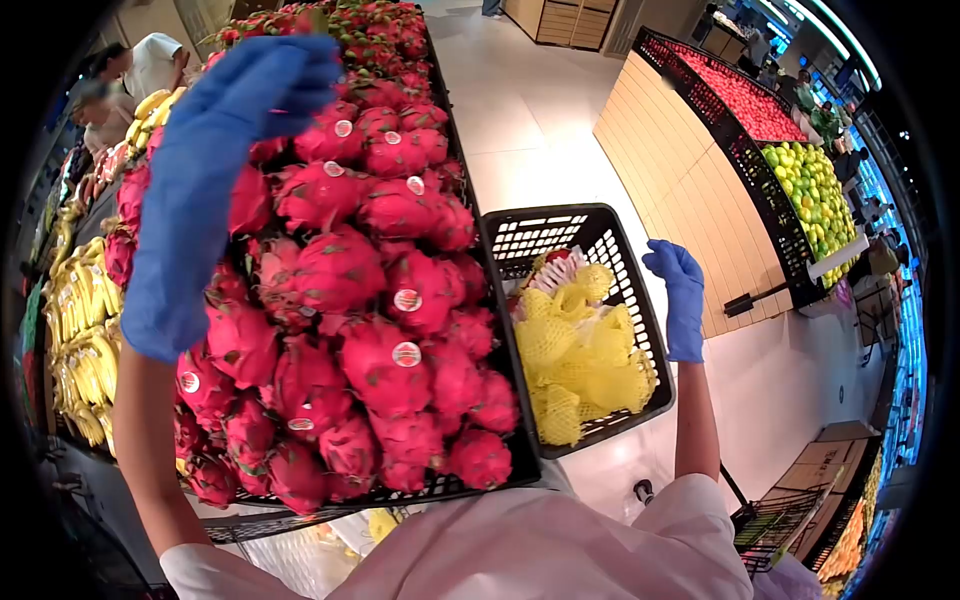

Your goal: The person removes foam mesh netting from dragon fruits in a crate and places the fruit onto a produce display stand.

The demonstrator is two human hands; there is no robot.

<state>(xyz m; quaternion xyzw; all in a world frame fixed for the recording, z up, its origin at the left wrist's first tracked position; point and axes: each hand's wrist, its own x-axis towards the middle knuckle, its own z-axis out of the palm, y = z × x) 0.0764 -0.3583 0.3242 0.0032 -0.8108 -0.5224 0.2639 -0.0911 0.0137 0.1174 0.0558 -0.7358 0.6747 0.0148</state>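
Note:
My left hand (215, 170), in a blue glove, reaches over the far left part of a heap of pink dragon fruit (345, 270), many with round stickers. Its fingers are bent and blurred, and I cannot make out whether anything is in them. My right hand (677, 300), also gloved in blue, is raised just right of a black basket (655, 345), its fingers curled; what they hold, if anything, is hidden. Yellow foam nets (580, 350) lie piled in the basket, with a partly covered reddish fruit (550, 262) near its back.
Bananas (85, 330) lie at the left. Across the aisle floor (525, 130), a wood-sided stand (690, 190) holds red fruit (735, 90) and green-yellow fruit (812, 200). Other people stand at the upper left and far right. A wire cart (780, 530) is at the lower right.

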